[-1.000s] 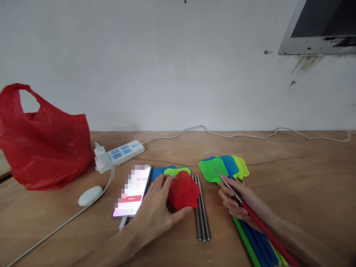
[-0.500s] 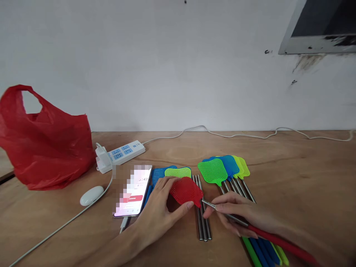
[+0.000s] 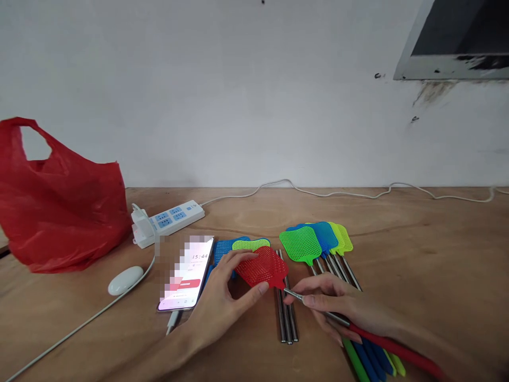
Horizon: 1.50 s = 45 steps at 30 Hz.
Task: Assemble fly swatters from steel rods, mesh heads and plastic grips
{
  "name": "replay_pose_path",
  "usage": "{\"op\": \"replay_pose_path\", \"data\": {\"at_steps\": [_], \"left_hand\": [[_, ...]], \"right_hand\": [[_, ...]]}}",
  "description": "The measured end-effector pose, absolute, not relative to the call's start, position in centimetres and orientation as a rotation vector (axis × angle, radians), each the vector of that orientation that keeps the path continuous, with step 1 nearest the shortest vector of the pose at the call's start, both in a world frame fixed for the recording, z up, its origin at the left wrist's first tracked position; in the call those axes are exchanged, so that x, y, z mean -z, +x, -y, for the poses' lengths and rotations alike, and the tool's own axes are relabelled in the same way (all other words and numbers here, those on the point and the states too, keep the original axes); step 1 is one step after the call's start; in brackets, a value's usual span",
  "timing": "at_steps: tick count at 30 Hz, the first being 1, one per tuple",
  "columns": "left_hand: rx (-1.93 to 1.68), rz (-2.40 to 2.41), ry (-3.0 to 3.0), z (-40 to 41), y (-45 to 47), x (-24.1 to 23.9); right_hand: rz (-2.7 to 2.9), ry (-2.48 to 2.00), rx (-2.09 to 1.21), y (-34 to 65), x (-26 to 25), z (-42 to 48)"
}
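Observation:
My left hand grips a red mesh fly swatter head between its thumb and fingers. From the right, my right hand pinches a metal rod that ends in a red handle. The rod's tip meets the neck of the red head; whether it sits inside the neck I cannot tell. Below the head lie several loose metal rods. Beyond my right hand rests a fanned group of swatters with green, blue and yellow heads, their handles partly under my right hand.
Loose blue and yellow-green heads lie behind my left hand. A lit phone on a cable, a white mouse, a power strip and a red plastic bag stand left on the wooden table.
The red head has turned a little in my left hand and now lies flatter. My right hand's fingers have shifted slightly along the rod. The view has moved slightly right.

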<state>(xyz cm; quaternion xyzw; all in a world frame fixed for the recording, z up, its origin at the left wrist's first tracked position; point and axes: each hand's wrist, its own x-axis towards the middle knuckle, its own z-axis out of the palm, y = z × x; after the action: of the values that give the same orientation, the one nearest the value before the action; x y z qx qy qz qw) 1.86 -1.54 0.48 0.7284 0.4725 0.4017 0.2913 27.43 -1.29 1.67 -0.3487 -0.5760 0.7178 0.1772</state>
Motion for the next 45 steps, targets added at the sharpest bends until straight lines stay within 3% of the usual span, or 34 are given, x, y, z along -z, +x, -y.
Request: {"op": "replay_pose_path", "data": {"at_steps": [7, 13, 45], "left_hand": [[-1.353, -1.11, 1.325, -0.1, 1.0, -0.4], [-1.251, -1.025, 1.174, 0.0, 1.1, -0.2], [-0.995, -1.425, 1.796, 2.6, 2.2, -0.7]], "right_hand": [[1.615, -0.991, -1.984, 27.6, -1.6, 1.1], [1.651, -0.972, -1.955, 27.4, -1.3, 1.2], [1.616, -0.94, -2.009, 26.8, -0.6, 2.0]]}}
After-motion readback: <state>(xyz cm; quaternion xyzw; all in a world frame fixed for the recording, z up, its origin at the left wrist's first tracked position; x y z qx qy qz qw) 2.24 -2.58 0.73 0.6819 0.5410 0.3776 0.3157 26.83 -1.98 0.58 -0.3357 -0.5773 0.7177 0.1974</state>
